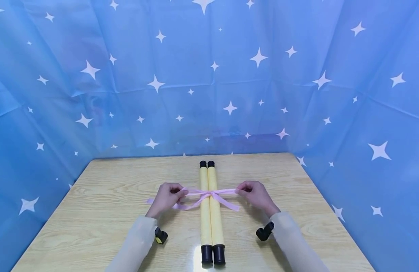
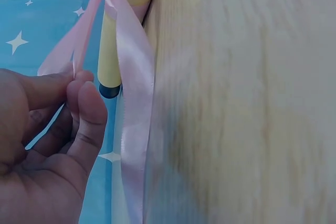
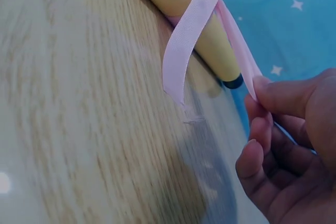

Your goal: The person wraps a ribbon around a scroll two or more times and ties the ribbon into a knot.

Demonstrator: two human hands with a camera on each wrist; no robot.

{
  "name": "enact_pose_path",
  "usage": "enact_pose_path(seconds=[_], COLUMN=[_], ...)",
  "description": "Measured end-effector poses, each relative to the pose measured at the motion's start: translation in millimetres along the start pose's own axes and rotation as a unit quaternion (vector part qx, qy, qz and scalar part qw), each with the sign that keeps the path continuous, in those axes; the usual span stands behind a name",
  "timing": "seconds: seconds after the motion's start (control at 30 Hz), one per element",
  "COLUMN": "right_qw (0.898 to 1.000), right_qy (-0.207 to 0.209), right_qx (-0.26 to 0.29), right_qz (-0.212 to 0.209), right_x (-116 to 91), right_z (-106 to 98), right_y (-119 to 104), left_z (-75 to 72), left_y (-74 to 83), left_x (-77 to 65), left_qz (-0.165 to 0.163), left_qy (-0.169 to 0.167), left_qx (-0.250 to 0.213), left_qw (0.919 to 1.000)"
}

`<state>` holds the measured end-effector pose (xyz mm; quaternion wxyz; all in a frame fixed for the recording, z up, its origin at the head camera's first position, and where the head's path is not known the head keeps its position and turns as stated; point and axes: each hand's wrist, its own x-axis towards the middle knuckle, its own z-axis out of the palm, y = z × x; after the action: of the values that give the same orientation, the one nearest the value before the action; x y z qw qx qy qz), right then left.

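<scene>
Two pale yellow rods with black end caps, perhaps scroll rollers, lie side by side: a left rod (image 1: 204,223) and a right rod (image 1: 216,223). A pink ribbon (image 1: 226,203) goes round both and is knotted on top, with a loop out to each side. My left hand (image 1: 169,196) pinches the left loop between thumb and fingers. On the other side my right hand (image 1: 256,194) pinches the right loop, drawn out nearly straight. Two loose tails hang from the knot; the longer ribbon tail (image 2: 136,93) runs left below the left hand, the shorter ribbon tail (image 3: 186,51) ends at the right.
The rods lie lengthwise on a wooden table (image 1: 121,181), their near caps toward its front. A blue curtain with white stars (image 1: 209,94) surrounds the table's back and sides. Small black wrist cameras, such as the right camera (image 1: 265,231), sit on both sleeves.
</scene>
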<state>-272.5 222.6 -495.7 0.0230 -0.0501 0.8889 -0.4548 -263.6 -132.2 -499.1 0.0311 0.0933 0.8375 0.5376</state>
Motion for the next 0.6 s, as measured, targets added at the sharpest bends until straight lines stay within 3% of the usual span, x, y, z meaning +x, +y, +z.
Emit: enact_pose_path(seconds=[0.27, 0.43, 0.6], right_qw=[1.0, 1.0, 1.0], right_qy=[0.007, 0.014, 0.018], right_qx=[0.002, -0.002, -0.005], right_qz=[-0.001, 0.0, -0.003], right_x=[4.1, 6.7, 7.4], right_z=[1.0, -0.4, -2.9], right_y=[0.9, 3.2, 6.3], left_z=[0.5, -0.1, 1.0], left_y=[-6.8, -6.1, -8.6], left_x=[2.5, 3.1, 5.0], left_qz=[-0.002, -0.026, -0.041], left_qy=[0.016, 0.015, 0.038], left_qx=[-0.006, -0.012, -0.019], left_qw=[0.9999, 0.9995, 0.9983])
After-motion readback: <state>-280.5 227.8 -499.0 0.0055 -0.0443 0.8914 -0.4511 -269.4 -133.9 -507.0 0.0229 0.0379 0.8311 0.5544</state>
